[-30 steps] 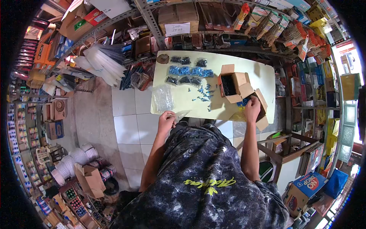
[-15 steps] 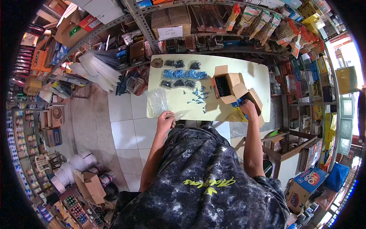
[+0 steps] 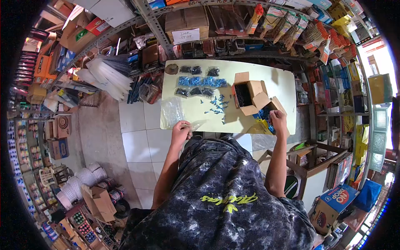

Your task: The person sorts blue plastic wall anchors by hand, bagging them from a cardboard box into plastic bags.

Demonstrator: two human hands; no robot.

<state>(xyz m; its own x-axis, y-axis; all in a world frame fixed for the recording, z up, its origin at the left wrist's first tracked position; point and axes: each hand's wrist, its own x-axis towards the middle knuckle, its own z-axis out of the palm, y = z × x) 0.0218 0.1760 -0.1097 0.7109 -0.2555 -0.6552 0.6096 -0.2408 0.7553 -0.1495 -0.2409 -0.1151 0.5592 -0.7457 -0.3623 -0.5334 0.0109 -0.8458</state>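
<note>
My left hand (image 3: 181,132) is closed on a small clear plastic bag (image 3: 196,124) at the table's front edge. A stack of flat clear bags (image 3: 172,111) lies just beyond it. At the right, my right hand (image 3: 279,122) is over an open carton of small blue plastic pieces (image 3: 263,113) that look like wall plugs. Its fingers are pinched together; what they hold, if anything, is too small to make out. Loose blue pieces (image 3: 217,105) are scattered on the table between the hands.
Behind the blue carton stands an open cardboard box of dark pieces (image 3: 243,95). Filled bags of blue pieces (image 3: 201,81) and of black pieces (image 3: 195,91) lie in rows on the pale table (image 3: 275,79). Loaded shelves surround it; a wooden frame (image 3: 310,166) stands at right.
My right hand has drawn up out of the carton and slightly toward me, so more of the blue pieces show. The left hand stays put with the bag.
</note>
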